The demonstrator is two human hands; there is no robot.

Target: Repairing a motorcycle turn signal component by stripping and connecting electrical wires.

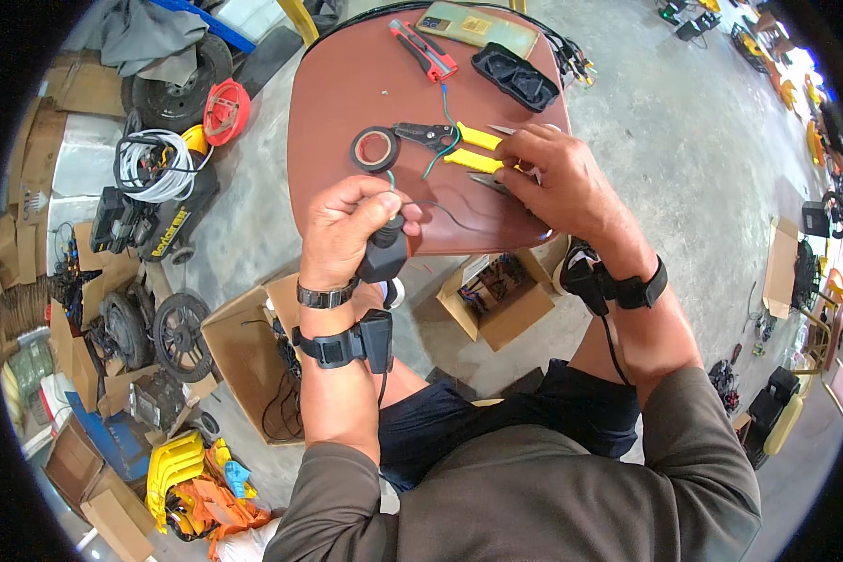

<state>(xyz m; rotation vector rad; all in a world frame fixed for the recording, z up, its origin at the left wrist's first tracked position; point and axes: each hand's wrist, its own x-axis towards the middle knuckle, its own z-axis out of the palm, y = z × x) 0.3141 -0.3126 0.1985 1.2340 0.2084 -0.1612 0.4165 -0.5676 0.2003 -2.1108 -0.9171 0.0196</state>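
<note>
My left hand (347, 225) is closed, thumb and forefinger pinched, around a black plastic part (384, 260) with a blocky lower end. Above the pinch a short green wire (391, 182) sticks up, and a thin dark wire trails right over the brown seat (337, 94). My right hand (560, 178) curls down at the seat's right side, beside the yellow-handled wire strippers (478, 138). Pointed metal tips (485, 180) show by its fingers; what it grips is mostly hidden. A roll of black tape (375, 149) lies just above my left hand.
A red utility knife (423, 51), a phone (478, 26) and a black tray (515, 77) lie on the seat's far part. Below it stand an open carton (496, 304) and a larger box (248, 361). Wheels (182, 337) and a red helmet (227, 110) are at left.
</note>
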